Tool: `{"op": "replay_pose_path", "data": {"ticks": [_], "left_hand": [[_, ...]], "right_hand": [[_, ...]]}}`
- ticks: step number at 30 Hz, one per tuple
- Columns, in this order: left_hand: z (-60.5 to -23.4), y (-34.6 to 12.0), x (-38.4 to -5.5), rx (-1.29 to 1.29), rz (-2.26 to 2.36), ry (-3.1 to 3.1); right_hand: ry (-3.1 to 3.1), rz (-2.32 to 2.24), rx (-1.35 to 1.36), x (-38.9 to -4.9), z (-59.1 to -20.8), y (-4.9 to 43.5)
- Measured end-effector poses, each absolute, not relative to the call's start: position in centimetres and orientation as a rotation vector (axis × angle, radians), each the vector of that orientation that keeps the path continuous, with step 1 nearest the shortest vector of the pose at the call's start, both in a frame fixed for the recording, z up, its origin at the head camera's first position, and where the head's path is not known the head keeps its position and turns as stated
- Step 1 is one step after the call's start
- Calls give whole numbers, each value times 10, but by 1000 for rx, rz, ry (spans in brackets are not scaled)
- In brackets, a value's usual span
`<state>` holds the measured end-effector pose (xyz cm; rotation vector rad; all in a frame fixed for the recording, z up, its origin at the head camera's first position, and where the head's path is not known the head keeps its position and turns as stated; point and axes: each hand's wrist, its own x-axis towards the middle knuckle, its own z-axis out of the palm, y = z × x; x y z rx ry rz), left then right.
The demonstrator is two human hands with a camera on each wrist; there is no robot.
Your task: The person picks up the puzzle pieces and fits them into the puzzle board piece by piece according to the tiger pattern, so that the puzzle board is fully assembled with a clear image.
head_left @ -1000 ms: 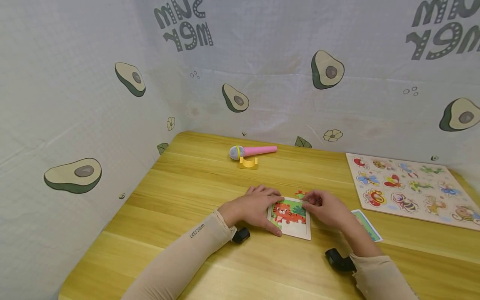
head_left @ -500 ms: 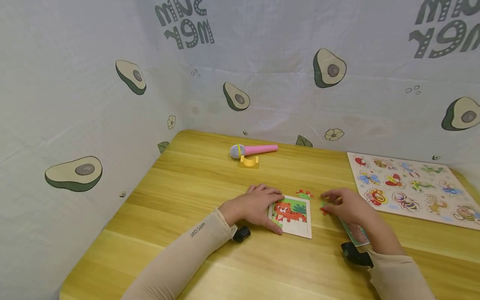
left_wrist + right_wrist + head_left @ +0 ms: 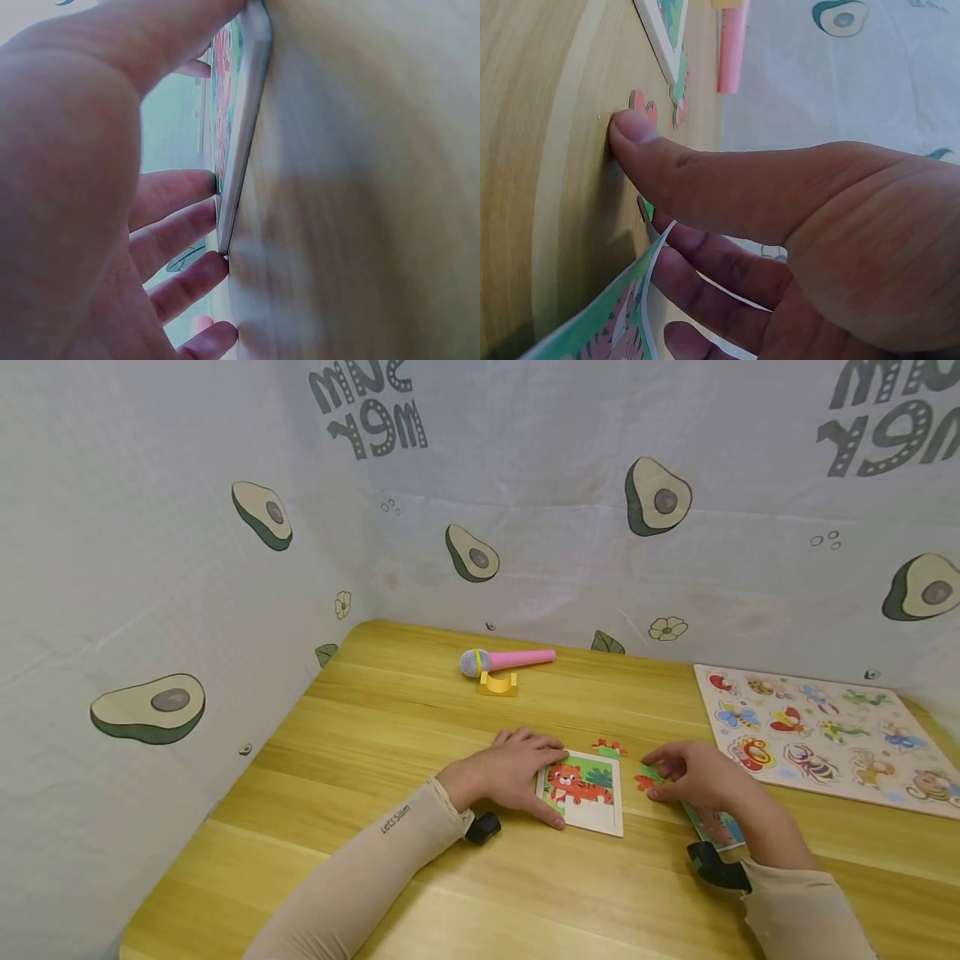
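A small square puzzle board (image 3: 615, 822) with a tiger picture lies on the table; its lower right part shows bare pale backing. My left hand (image 3: 517, 777) holds the board's left side, thumb at the near corner and fingers at the far edge. To the right, my right hand (image 3: 697, 777) pinches an orange-and-green puzzle piece (image 3: 647, 781) low at the tabletop, thumb at its near edge and index finger at its far edge. Another puzzle piece (image 3: 610, 748) lies just behind the board. A picture card (image 3: 716, 828) is partly hidden under the right hand.
A pink toy microphone (image 3: 521, 657) lies at the back, with a yellow cradle-shaped block (image 3: 497, 685) in front of it. On the right rests a large insect picture board (image 3: 825, 735). An avocado-print cloth (image 3: 555, 468) encloses the table's back and left.
My right hand has moved right, off the board's upper right corner, to the loose puzzle piece, more of which now shows beside the thumb. The left hand has stayed on the board.
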<state>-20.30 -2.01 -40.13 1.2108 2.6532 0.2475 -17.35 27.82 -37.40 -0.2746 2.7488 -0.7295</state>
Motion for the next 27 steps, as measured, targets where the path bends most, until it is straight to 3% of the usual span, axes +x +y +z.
{"op": "replay_pose_path", "data": {"ticks": [27], "left_hand": [[-400, -21, -202, 1208, 282, 2650]], "right_hand": [[2786, -772, -349, -170, -374, 278]]}}
